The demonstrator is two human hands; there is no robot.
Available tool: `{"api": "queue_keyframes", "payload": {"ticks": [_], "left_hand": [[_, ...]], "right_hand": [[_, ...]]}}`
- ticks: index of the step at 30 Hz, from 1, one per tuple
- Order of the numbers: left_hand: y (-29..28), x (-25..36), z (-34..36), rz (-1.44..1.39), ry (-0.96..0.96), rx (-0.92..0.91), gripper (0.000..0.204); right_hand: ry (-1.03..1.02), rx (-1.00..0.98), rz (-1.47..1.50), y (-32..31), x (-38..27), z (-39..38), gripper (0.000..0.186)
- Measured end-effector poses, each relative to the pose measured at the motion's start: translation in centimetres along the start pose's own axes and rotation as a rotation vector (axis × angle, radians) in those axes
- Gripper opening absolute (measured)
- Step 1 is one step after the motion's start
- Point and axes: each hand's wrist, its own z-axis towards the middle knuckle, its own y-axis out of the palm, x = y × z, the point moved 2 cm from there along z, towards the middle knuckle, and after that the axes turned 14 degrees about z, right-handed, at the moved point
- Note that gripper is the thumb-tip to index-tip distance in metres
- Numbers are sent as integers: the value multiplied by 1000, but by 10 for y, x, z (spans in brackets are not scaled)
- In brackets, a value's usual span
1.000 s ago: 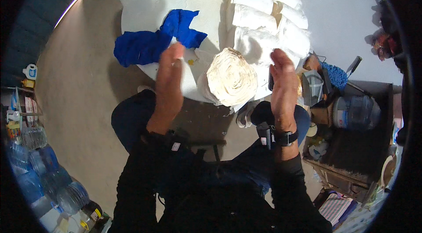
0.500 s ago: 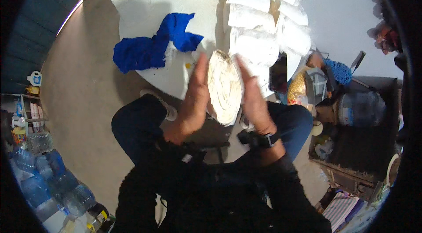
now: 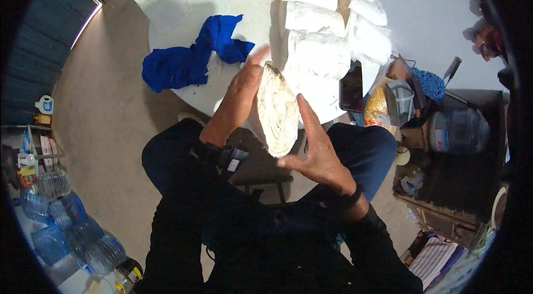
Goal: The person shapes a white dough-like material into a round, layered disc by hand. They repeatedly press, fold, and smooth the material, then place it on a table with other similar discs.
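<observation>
A cream-white roll (image 3: 276,111) with its layered, spiral end facing up is between my two hands, just over the near edge of the white table. A dark spot marks its far tip. My left hand (image 3: 236,97) lies along its left side, fingers pointing away from me and partly hidden behind it. Around the lower right side, my right hand (image 3: 319,152) is curved, with the thumb at the near tip and the fingertips at the right edge. Beyond, a crumpled blue cloth (image 3: 175,66) lies on the table (image 3: 216,94).
Several white rolls (image 3: 319,52) are stacked at the table's far right; another white roll (image 3: 158,0) is at far left. A dark phone (image 3: 351,89) lies at the right edge. A cabinet (image 3: 455,183) holds a large water bottle (image 3: 458,130). Clear bottles (image 3: 66,211) stand lower left.
My hands were flat and blurred on either side of the roll. Now the right hand has moved down and bent round its near end, and the roll leans slightly left.
</observation>
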Motion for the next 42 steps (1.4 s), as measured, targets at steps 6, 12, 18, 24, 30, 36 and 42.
{"api": "queue_keyframes", "payload": {"ticks": [6, 12, 18, 24, 30, 36, 42], "left_hand": [[4, -10, -27, 97, -46, 126, 77], [-27, -39, -43, 18, 8, 452, 96], [-4, -16, -36, 401, 118, 370, 91], [1, 7, -22, 129, -86, 83, 83], [28, -1, -20, 189, 70, 226, 79], [3, 8, -7, 246, 152, 237, 85], [-2, -8, 2, -5, -40, -68, 89]], "right_hand": [[-12, 371, 302, -8, 33, 20, 72], [-45, 762, 625, -32, 25, 31, 71], [-95, 283, 435, 15, 12, 55, 73], [-2, 249, 501, 11, 7, 64, 68], [43, 303, 475, 7, 10, 68, 67], [-19, 227, 573, -4, 0, 41, 126], [61, 218, 192, 0, 8, 15, 127]]}}
